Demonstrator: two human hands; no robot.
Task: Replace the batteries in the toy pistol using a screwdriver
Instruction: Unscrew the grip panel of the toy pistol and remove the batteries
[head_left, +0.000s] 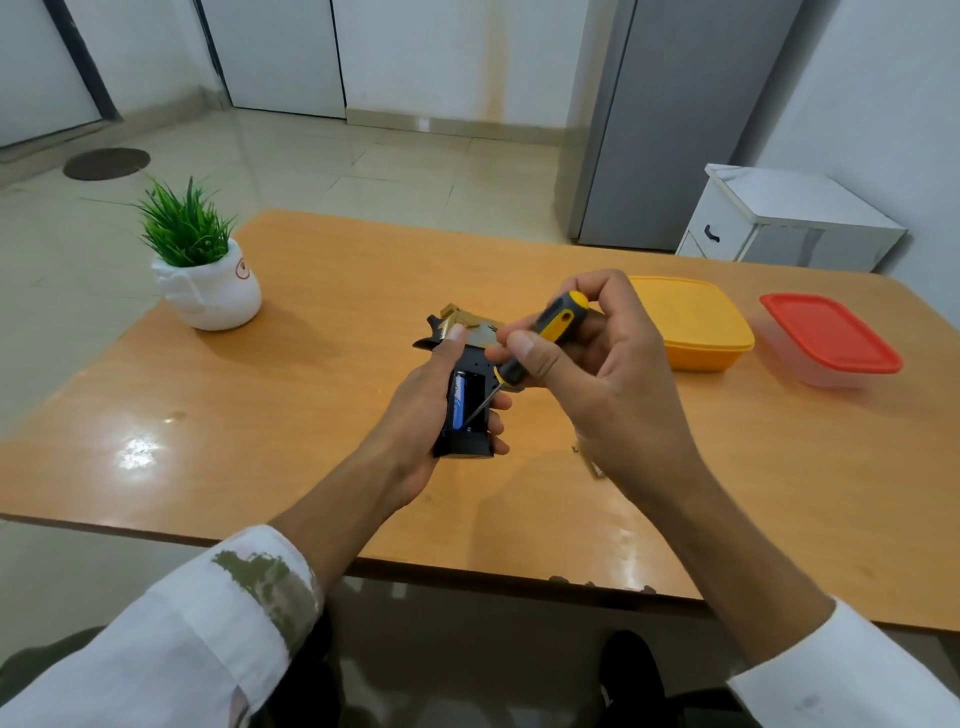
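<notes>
1. A tiled room is shown, with a wooden surface in front of the person and a plant at its far left.
2. The pistol is held just above the middle of the surface, butt toward the camera, by the left hand, whose grip is clamped round the handle.
3. Its compartment is open, and a blue battery is seen inside.
4. The screwdriver is pinched by the right hand, the grip closed on its handle. The tip is set into the compartment beside the battery's near end.
5. The step is judged to be levering the battery out. The tip should be worked under the battery's end, clear of any contacts, and only light leverage applied. The pistol should be braced firmly so that the battery lifts rather than flies.
6. A yellow box and a red-lidded box are set at the right, slightly apart, both lidded. The yellow box's contents are hidden, and nothing can be made out through the other's clear wall.
</notes>
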